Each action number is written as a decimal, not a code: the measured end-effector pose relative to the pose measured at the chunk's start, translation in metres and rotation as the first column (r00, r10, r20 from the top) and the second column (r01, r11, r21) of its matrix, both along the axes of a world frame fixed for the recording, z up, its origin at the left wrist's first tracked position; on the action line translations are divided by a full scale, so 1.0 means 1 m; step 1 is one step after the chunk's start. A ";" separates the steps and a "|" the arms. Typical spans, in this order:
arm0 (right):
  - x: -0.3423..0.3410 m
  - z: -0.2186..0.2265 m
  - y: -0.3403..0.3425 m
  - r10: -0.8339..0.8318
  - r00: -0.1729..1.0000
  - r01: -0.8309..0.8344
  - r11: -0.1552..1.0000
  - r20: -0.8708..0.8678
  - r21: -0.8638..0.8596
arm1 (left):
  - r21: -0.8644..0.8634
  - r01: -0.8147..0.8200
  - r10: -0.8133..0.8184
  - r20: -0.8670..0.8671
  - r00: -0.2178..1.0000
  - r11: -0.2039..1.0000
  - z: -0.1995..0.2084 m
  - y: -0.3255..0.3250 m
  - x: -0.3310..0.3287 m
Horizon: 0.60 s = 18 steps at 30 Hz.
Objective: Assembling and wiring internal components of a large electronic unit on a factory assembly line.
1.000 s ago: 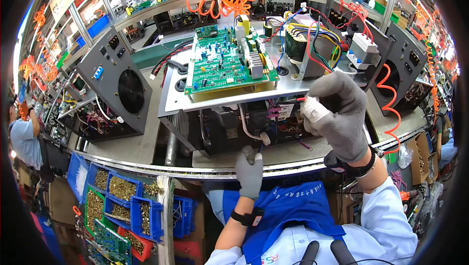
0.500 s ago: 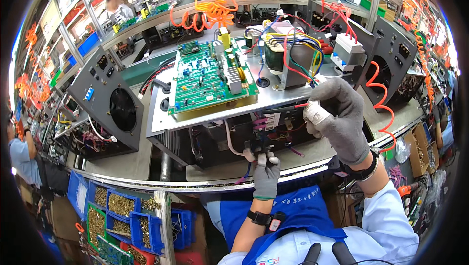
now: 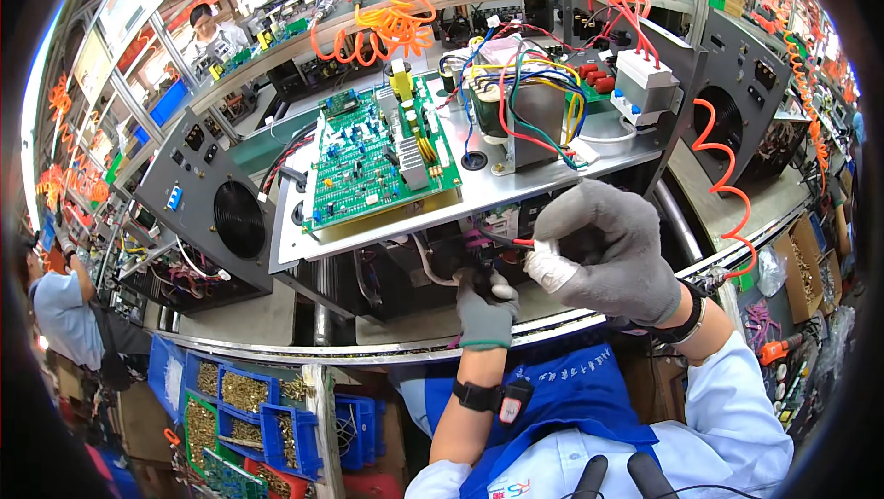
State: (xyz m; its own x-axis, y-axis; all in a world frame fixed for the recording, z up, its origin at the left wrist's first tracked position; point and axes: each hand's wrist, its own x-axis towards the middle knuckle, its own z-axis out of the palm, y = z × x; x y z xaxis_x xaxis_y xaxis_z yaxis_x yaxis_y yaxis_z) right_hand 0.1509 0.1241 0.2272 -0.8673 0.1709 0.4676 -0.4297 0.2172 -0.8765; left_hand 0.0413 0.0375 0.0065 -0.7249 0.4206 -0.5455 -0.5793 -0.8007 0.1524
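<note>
My right hand (image 3: 612,255), in a grey glove with white wrapping on the thumb, pinches a dark wire (image 3: 502,239) by its red end. It is just in front of the lower opening of a dark metal chassis (image 3: 336,283). My left hand (image 3: 485,313), also gloved, has its fingers curled inside that opening, close to a white cable (image 3: 425,260); what they hold is hidden. Above both hands, a metal plate (image 3: 460,200) carries a green circuit board (image 3: 373,163) and a transformer (image 3: 529,117) with coloured wires.
Similar dark units with fans stand at the left (image 3: 216,195) and right (image 3: 737,85). Orange coiled hoses (image 3: 396,29) hang behind, and a red coiled hose (image 3: 723,168) at the right. Blue bins (image 3: 244,393) of brass-coloured hardware sit lower left. A person (image 3: 212,34) works across the bench.
My right hand has come lower and slightly left, drawing the red wire end with it. My left fingers have moved a little further into the opening. The whole view has shifted slightly.
</note>
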 end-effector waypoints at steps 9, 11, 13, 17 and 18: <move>-0.011 0.007 0.002 0.085 0.996 -0.085 0.996 -0.036 0.018 | -0.650 -0.312 -0.352 -0.683 0.640 0.693 0.035 -0.008 0.046; -0.013 0.012 -0.002 0.068 0.997 -0.067 0.997 -0.037 0.042 | -0.734 -0.505 -0.543 -0.678 0.496 0.455 -0.010 -0.011 0.030; -0.014 0.014 -0.002 0.089 0.996 -0.090 0.993 -0.029 -0.072 | -0.579 -0.778 -0.838 -0.280 0.469 -0.242 -0.019 -0.018 0.021; -0.032 0.013 0.005 -0.063 0.991 0.045 0.988 -0.115 -0.149 | -0.477 -0.803 -0.868 -0.148 0.475 -0.358 -0.006 -0.035 -0.006; -0.029 0.022 0.006 -0.103 0.992 0.082 0.966 -0.075 -0.246 | -0.534 -0.768 -0.879 -0.091 0.467 -0.353 -0.002 -0.038 -0.011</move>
State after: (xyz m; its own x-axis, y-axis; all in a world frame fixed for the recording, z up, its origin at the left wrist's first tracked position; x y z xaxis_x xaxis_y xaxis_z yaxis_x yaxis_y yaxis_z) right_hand 0.1218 0.1305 0.2491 -0.8003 0.3657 0.4752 -0.4944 0.0461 -0.8680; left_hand 0.0303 -0.0010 0.0049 -0.9006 0.3147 0.2999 0.4112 0.8407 0.3525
